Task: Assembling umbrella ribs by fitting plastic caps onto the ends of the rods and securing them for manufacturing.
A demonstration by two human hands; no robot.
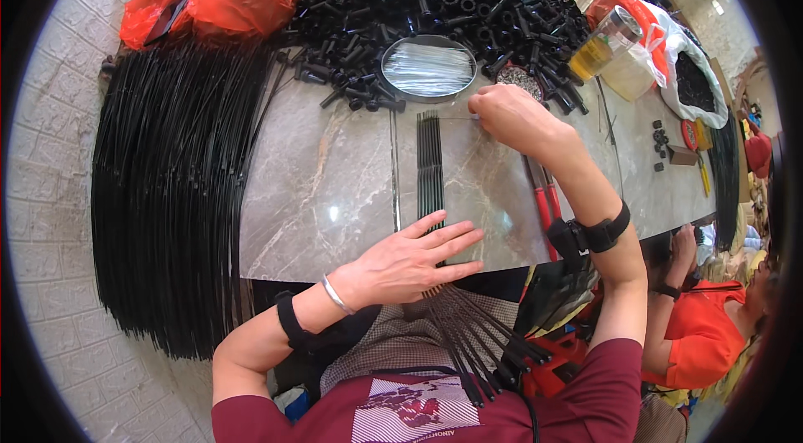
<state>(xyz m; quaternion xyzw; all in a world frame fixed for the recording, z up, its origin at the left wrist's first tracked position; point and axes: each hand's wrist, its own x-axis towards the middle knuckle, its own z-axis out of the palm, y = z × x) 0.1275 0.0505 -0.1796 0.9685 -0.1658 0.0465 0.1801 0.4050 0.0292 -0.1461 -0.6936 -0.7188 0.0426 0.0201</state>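
Bright, even light leaves a white glare spot (334, 213) on the marbled tabletop (309, 171); fisheye edges bend into black.

black rods (430, 160) | thin, straight, set side by side in a narrow row | far stretch lies flat on the desk (335, 184), far ends roughly even | near stretch fans out past the desk edge, thicker dark tips | thin strand (457, 117) | runs sideways near the far ends
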